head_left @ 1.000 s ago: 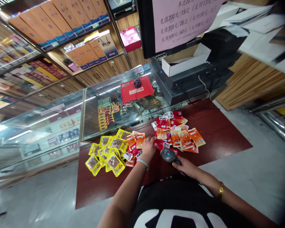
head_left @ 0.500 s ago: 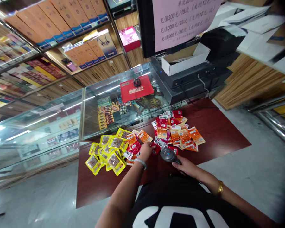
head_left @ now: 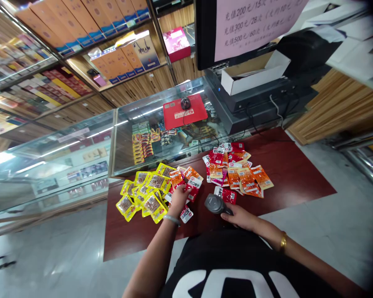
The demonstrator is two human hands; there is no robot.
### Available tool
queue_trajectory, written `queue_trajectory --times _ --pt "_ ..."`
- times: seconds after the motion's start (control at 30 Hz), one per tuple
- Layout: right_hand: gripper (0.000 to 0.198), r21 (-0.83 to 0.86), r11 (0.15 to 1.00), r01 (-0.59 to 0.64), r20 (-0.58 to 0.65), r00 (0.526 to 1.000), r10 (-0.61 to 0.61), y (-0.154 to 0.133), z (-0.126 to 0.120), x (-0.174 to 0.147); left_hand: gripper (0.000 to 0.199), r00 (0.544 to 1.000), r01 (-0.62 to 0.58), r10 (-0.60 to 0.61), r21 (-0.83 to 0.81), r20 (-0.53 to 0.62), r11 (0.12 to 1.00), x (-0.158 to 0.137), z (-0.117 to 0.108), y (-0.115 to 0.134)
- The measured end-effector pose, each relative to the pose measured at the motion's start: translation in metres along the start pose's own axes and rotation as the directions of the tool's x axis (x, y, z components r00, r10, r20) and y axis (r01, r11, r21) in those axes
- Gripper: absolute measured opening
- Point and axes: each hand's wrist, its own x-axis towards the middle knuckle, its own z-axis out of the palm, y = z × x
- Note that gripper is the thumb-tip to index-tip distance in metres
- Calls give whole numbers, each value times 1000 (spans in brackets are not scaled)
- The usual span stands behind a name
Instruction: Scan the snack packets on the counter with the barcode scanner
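My left hand [head_left: 179, 199] is closed on a red snack packet [head_left: 192, 191] above the left part of the pile. Around it lie orange packets [head_left: 176, 178] and, farther left, several yellow snack packets [head_left: 155, 182] in a heap. In my right hand [head_left: 238, 215] is a dark grey barcode scanner [head_left: 215, 203], its head pointing left over the brown tabletop [head_left: 282, 194]. Just behind the scanner lies a single red packet [head_left: 226, 194]. A second heap of red and orange packets [head_left: 248, 180] sits farther back on the right.
Beyond the tabletop stands a glass display counter [head_left: 124, 159] bearing a red mat [head_left: 174, 118] and a black mouse [head_left: 185, 103]. A monitor [head_left: 201, 41] with a pink price sheet rises behind, beside a white open box [head_left: 255, 80]. Boxed goods [head_left: 81, 25] fill the shelves.
My left hand has moved left, away from the scanner, with a red packet to the left-hand pile. The scanner stays in my right hand, and the view has shifted slightly.
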Motion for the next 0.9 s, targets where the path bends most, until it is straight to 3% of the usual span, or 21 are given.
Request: queue_trajectory --times 0.03,0.07,0.13,0.2,0.23,0.3,0.37,0.4,0.47,0.5,0.57,0.67,0.77,0.9 --pt "56 3 1000 -6 -1 1000 6 2 0 -2 26 999 -2 6 85 -47 996 -3 -10 -8" --pt "56 6 1000 -12 -6 1000 12 5 0 -4 30 985 34 -1 190 -173 981 -5 -18 -14" --pt "56 12 1000 -28 -24 999 28 12 -1 -9 43 918 98 52 350 -394 932 -7 -26 -17" --pt "55 14 999 -45 -48 998 45 18 -4 -14 51 891 48 159 436 -426 899 -7 -17 -6" --pt "55 12 999 -53 -60 997 54 22 -5 -18 50 907 -42 225 457 -356 889 -6 -7 5" --pt "56 8 997 -70 -81 994 71 28 -9 -24 41 921 -290 374 448 -111 846 -4 24 31" --pt "58 4 996 -84 -101 991 84 33 -13 -30 37 830 -549 534 399 158 735 -3 61 56" --pt "59 2 996 -91 -110 990 91 35 -15 -34 39 780 -622 581 389 234 679 -4 78 67" --pt "61 3 994 -105 -128 986 104 39 -20 -40 38 708 -704 617 411 343 579 -6 106 81" --pt "62 5 994 -111 -139 984 111 40 -22 -43 38 698 -713 616 438 365 548 -7 116 85" --pt "63 15 992 -125 -163 979 125 41 -25 -47 35 716 -690 599 498 359 526 -10 125 86" --pt "60 30 989 -144 -188 971 147 41 -27 -50 33 773 -620 560 542 297 568 -11 119 78" --pt "60 68 981 -181 -170 967 190 39 -26 -48 44 853 -522 414 508 319 685 -10 102 65" --pt "62 103 972 -212 -120 967 223 32 -22 -37 61 937 -291 164 432 307 854 -11 84 44"
